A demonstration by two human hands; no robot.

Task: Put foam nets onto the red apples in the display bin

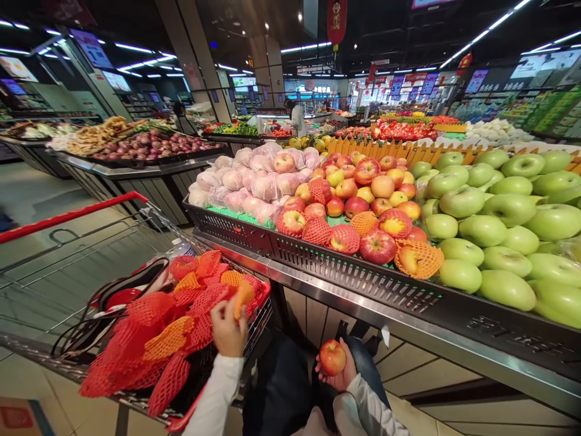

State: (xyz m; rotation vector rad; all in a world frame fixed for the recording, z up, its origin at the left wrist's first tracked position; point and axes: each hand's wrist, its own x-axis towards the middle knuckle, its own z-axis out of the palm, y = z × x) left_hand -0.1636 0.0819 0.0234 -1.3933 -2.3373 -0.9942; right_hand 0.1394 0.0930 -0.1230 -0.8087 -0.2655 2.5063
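Note:
My left hand [229, 332] is closed on an orange foam fruit net [244, 298], held above the shopping cart at the left. Under it lies a heap of red foam nets [149, 310] with some orange ones among them. In my right hand [345, 370] a bare red-yellow apple [333, 357] rests against the palm, low in front of my legs. Just beyond, the display crate holds apples [347, 189], some loose and some in red or orange foam nets. One apple in an orange net [418, 259] sits at the crate's front edge.
The shopping cart [72, 217] with its red handle stands at the left, holding a bag and a bottle [181, 247]. Plastic-wrapped pink apples [249, 181] and green apples [508, 224] flank the red ones. A metal counter edge [318, 278] runs before me. Onions [154, 145] lie on another stand.

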